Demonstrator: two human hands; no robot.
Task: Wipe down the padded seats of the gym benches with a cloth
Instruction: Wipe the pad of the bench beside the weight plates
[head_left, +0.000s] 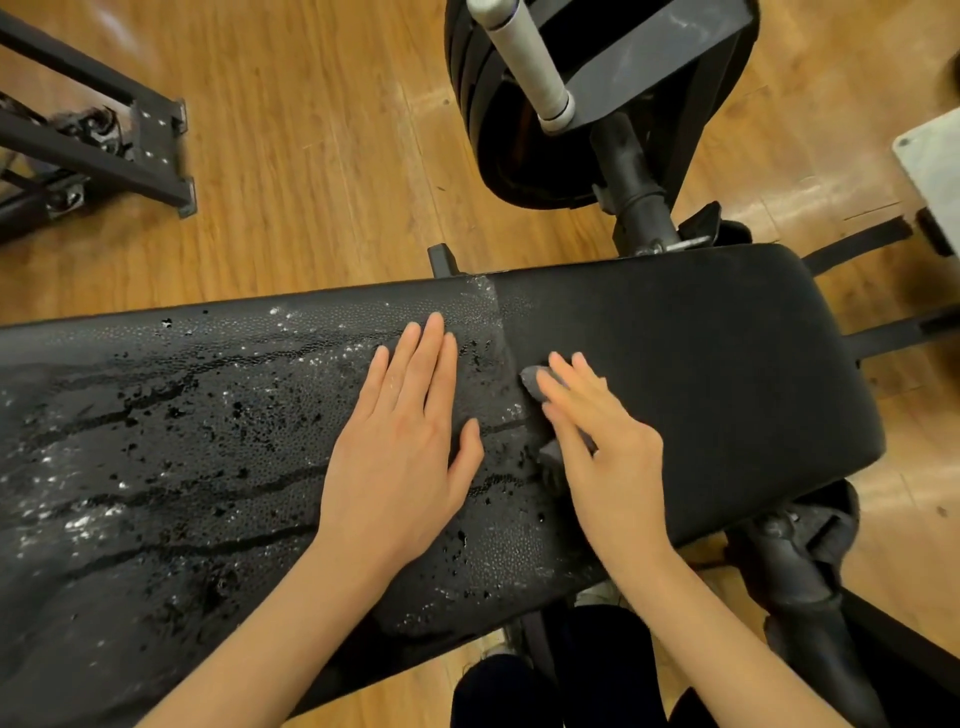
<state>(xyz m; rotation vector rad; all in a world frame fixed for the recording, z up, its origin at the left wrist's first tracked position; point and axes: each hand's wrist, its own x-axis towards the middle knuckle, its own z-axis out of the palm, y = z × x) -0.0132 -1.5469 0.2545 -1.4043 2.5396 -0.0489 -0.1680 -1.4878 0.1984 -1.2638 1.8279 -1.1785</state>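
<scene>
The cloth (540, 387), a small grey wad, lies on the padded seat (701, 364) of the gym bench right at the seam where the smooth pad meets the long cracked pad (182, 441), and only its edges peek out from under the right hand (605, 447). That hand presses it down with fingers stretched flat and slightly spread, a grip that stays apart and bears on the cloth instead of closing round it, likely so the whole palm can push the fabric across the vinyl. The left hand (400, 441) rests flat just beside it on the worn pad, fingers straight and together, holding nothing; it seems placed there to brace the person's lean over the bench. The worn pad glistens with droplets and flaking patches, so judging by that it looks wet and not yet wiped dry. Weight plates (498, 130) stand on the wooden floor (311, 156) behind the bench
</scene>
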